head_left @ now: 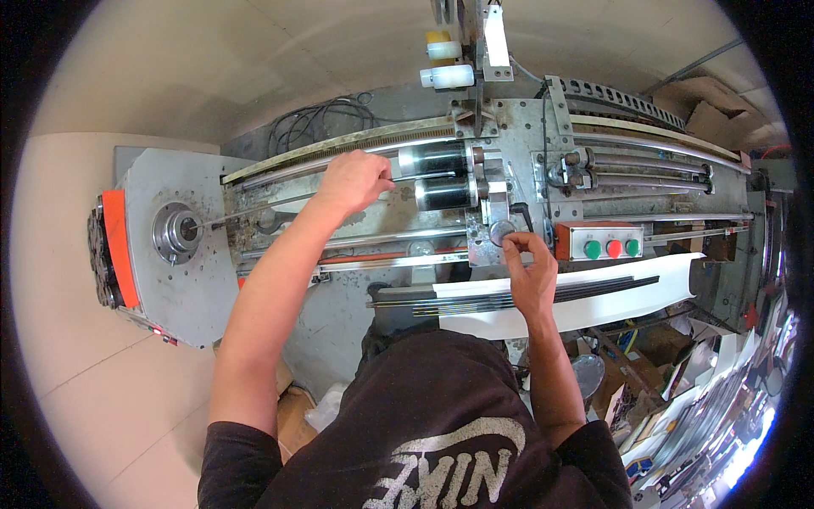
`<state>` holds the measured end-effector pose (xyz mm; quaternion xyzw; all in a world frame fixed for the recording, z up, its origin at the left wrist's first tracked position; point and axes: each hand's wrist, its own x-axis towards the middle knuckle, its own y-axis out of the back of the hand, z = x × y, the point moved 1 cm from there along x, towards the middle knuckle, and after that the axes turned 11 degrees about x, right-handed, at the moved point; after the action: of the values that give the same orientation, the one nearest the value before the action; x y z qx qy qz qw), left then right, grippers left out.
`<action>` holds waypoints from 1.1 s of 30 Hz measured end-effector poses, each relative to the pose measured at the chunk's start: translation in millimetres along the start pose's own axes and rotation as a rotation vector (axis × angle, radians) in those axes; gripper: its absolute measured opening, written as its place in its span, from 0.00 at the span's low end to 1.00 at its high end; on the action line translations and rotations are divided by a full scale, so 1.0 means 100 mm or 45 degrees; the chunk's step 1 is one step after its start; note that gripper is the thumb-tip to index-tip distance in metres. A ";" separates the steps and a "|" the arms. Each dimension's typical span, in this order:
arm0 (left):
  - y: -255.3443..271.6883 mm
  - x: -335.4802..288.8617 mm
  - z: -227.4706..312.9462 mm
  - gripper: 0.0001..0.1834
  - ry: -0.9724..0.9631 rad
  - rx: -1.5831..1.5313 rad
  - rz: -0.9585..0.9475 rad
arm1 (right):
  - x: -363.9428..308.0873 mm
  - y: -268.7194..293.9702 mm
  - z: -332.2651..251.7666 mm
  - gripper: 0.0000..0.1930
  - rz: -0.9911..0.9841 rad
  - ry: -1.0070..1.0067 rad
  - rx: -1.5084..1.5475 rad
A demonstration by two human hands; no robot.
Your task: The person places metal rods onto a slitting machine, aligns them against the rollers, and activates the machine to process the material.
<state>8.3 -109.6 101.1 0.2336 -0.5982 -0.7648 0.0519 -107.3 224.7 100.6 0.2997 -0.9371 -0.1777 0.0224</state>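
Note:
A thin metal rod (270,204) runs from the round chuck (176,233) at the left to two dark shiny cylinders (434,159) on the machine's carriage. My left hand (354,181) is closed around the rod, just left of these cylinders; its fingertips are partly hidden. Lower on the carriage is a small round metal knob (501,231), with a black lever (521,214) close by. Thumb and forefinger of my right hand (532,273) pinch the knob's lower edge.
Right of my right hand sits a red control box (600,242) with green and red buttons. Several thin dark rods (593,291) lie on a white sheet (666,288) in front. Guide rails (373,242) span the machine bed. Cartons and clutter fill the lower right.

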 end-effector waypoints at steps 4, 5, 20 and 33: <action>-0.06 -0.01 0.04 0.11 -0.002 0.065 0.105 | -0.02 0.01 0.03 0.07 0.009 0.020 0.003; -0.07 -0.01 0.04 0.11 -0.009 0.066 0.131 | -0.03 0.00 0.03 0.07 0.011 0.023 0.002; -0.18 0.16 0.11 0.57 0.044 -0.680 0.115 | -0.06 0.05 0.04 0.08 0.039 -0.009 0.040; -0.25 0.55 0.33 0.63 0.113 -0.629 -0.082 | -0.05 0.10 -0.01 0.07 0.053 0.015 0.065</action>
<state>-49.5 -93.0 66.9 0.2663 -0.3825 -0.8780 0.1093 -108.8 234.3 105.0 0.2818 -0.9471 -0.1514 0.0241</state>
